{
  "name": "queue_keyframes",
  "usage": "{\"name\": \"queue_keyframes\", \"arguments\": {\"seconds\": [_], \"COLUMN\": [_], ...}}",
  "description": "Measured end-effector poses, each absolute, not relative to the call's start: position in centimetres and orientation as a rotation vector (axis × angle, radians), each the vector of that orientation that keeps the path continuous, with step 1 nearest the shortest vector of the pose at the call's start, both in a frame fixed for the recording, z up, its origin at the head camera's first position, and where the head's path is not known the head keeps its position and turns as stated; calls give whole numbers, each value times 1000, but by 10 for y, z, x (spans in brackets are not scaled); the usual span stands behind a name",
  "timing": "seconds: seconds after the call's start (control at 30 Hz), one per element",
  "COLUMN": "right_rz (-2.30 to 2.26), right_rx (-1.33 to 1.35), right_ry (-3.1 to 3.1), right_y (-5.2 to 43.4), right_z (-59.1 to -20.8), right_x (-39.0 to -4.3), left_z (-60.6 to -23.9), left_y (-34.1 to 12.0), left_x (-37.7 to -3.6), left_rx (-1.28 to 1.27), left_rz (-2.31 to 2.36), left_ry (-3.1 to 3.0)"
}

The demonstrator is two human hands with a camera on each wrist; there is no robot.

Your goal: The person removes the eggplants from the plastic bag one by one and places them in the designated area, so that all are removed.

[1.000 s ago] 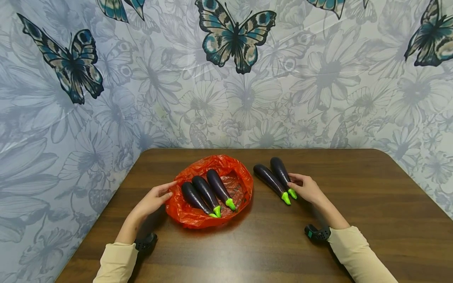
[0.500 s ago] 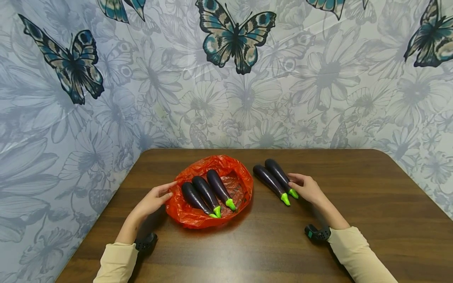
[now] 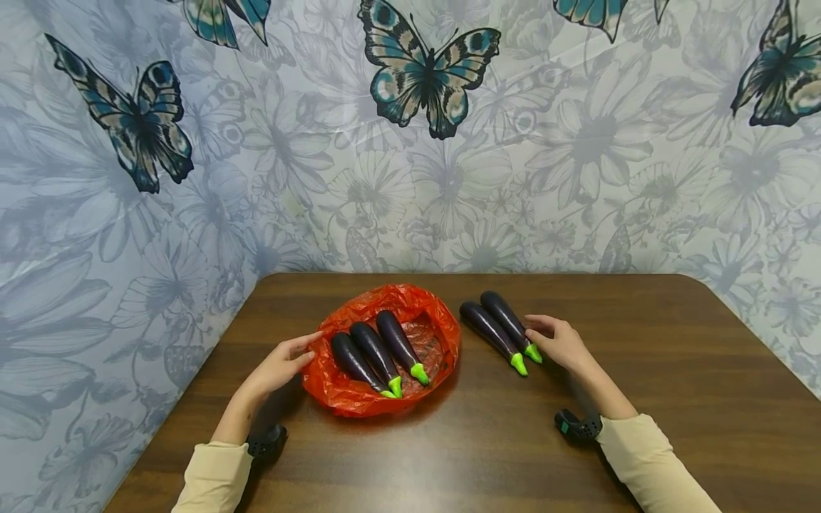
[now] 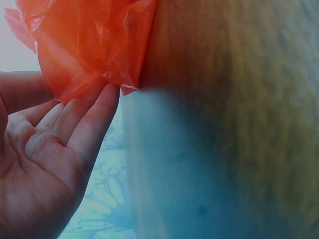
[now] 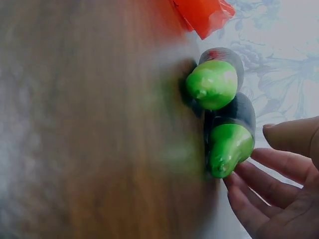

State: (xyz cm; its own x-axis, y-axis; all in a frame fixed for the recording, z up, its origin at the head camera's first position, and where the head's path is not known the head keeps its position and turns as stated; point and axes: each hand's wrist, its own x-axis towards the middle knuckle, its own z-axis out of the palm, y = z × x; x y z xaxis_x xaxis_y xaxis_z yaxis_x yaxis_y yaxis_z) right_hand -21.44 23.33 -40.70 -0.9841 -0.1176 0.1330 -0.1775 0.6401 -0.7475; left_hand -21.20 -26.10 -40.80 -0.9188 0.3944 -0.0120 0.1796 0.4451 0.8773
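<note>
A red plastic bag (image 3: pixel 441 313), its mouth spread wide, holds three dark purple eggplants (image 3: pixel 373 349) with bright green stems. At the bag's left side, my left hand (image 3: pixel 277 367) touches the plastic with its fingers extended. The left wrist view shows the red plastic (image 4: pixel 92 42) over those fingertips. To the right of the bag, two more eggplants lie side by side on the table, the left one (image 3: pixel 490 335) and the right one (image 3: pixel 507 320). My right hand (image 3: pixel 561 343) touches the right eggplant near its green stem (image 5: pixel 230 147) with relaxed fingertips, thumb apart from it.
A brown wooden table (image 3: pixel 410 463) bears everything. Its far edge meets a wall (image 3: pixel 449 206) papered with flowers and butterflies. Black wrist devices sit on both wrists, the left one (image 3: pixel 266 442) and the right one (image 3: pixel 577 426).
The right eggplant of the loose pair has shifted left, closing up against its neighbour. Both hands stay nearly in place, and the head view has tilted slightly.
</note>
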Motion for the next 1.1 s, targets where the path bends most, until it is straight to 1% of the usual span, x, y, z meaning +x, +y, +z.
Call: {"name": "queue_keyframes", "arguments": {"seconds": [0.23,0.4,0.53,0.67,0.87,1.1], "right_rz": [1193,1254,1318,1384,1413,1432], "right_rx": [264,342,425,493,578,773], "right_ry": [-2648,-2534,-2463,-2461,-2483,-2566], "right_y": [219,189,159,127,86,62], "right_z": [-386,-365,-358,-362,-378,-396], "right_x": [-210,-208,-206,-202,-201,-205], "left_z": [-409,-408,-408,-409,-410,-410], "left_y": [-259,-259,-259,-260,-260,-261], "left_x": [-210,-210,-210,-211,-212,-212], "left_rx": [508,510,508,517,534,523], "left_rz": [1461,1463,1466,1477,1492,1495], "left_ry": [2493,2505,2499,2491,2480,2462]}}
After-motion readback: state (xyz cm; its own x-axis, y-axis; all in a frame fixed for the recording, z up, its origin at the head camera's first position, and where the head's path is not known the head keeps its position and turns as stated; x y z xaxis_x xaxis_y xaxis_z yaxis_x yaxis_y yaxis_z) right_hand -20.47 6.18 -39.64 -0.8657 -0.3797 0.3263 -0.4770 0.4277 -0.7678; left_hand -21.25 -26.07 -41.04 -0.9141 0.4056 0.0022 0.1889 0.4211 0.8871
